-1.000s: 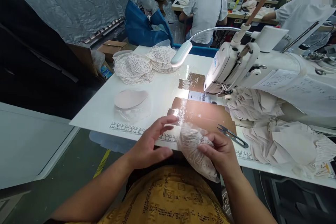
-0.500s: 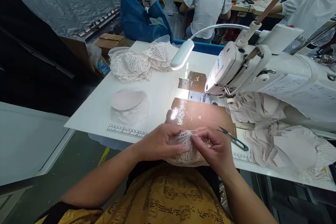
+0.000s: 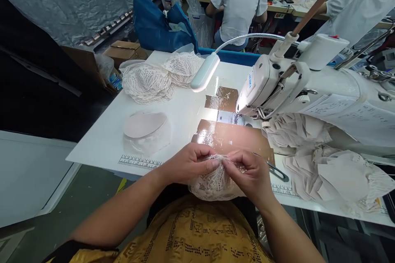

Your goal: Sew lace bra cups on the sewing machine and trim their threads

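We hold a lace piece (image 3: 212,181) in both hands at the near edge of the tabletop (image 3: 105,139), above our lap. The left hand (image 3: 188,163) and right hand (image 3: 249,174) are close together, each pinching its top edge, fingertips nearly touching. Snips (image 3: 276,170) lie just beside the right hand, partly hidden by it. Beyond the lace, a brown patch (image 3: 234,137) runs under the sewing machine (image 3: 308,86), lit by a lamp (image 3: 205,72). A pale pad (image 3: 145,125) lies left, a lace pile (image 3: 154,80) farther back, and cut pieces (image 3: 324,160) lie right.

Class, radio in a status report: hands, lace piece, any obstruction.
Left hand, right hand both pinch lace piece. Snips lie beyond right hand. Nothing blocking.
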{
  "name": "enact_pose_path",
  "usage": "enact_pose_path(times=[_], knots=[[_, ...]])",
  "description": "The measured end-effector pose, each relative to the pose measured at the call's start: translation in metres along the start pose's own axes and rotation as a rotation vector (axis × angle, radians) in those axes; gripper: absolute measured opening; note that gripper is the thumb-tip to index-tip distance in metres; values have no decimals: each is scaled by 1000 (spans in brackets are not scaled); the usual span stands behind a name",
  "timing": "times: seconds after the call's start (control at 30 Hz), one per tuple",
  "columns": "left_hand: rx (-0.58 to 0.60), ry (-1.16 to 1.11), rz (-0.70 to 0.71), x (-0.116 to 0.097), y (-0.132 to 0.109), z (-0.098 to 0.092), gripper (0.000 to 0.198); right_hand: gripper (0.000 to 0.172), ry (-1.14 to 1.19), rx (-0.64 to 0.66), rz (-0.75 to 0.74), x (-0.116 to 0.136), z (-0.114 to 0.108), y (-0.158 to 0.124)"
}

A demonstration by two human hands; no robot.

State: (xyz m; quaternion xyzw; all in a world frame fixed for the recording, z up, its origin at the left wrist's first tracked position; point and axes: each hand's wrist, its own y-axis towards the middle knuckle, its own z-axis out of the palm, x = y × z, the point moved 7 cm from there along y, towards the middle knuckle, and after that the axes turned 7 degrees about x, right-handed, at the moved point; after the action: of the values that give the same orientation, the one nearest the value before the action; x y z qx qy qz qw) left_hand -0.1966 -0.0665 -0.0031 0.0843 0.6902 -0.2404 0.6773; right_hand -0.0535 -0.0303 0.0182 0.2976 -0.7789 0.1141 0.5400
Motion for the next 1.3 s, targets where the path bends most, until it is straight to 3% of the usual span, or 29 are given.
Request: enact_pose_path(times=[0.13, 0.27, 0.37, 0.43, 0.5, 0.57, 0.63, 0.7, 0.8, 0.93, 1.07, 1.23, 1.3], knots=[[-52, -145, 21, 6, 8, 7, 28, 19, 144, 23, 147, -19, 2, 2], [-146, -474, -46, 18, 15, 13, 35, 28, 536, 117, 359, -46, 10, 6], [-329, -544, -67, 10, 4, -13, 34, 30, 678, 93, 399, -53, -3, 9], [-544, -350, 4, -10, -13, -50, 28, 29, 650, 48, 403, -54, -21, 9], [-791, 51, 100, -41, -29, -84, 23, 26, 572, 13, 403, -54, -39, 8], [-915, 566, 168, -69, -26, -93, 23, 23, 453, -5, 386, -51, -54, 9], [-802, 1068, 167, -75, 7, -75, 25, 18, 280, 20, 354, -48, -61, 15], [-530, 1442, 106, -55, 53, -44, 28, 15, 66, 75, 321, -46, -62, 24], [-340, 1519, 78, -21, 98, -5, 29, 18, -244, 140, 273, -46, -57, 38], [-239, 1552, 61, -4, 107, 29, 26, 27, -504, 172, 148, -46, -43, 48], [-134, 1574, 80, -15, 96, 31, 25, 30, -741, 255, 91, -50, -21, 48], [-40, 1196, 169, -33, 90, -1, 34, 30, -978, 295, 98, -54, -10, 47], [-48, 1152, 215, -32, 92, -11, 33, 34, -1005, 295, 100, -53, -10, 47]])
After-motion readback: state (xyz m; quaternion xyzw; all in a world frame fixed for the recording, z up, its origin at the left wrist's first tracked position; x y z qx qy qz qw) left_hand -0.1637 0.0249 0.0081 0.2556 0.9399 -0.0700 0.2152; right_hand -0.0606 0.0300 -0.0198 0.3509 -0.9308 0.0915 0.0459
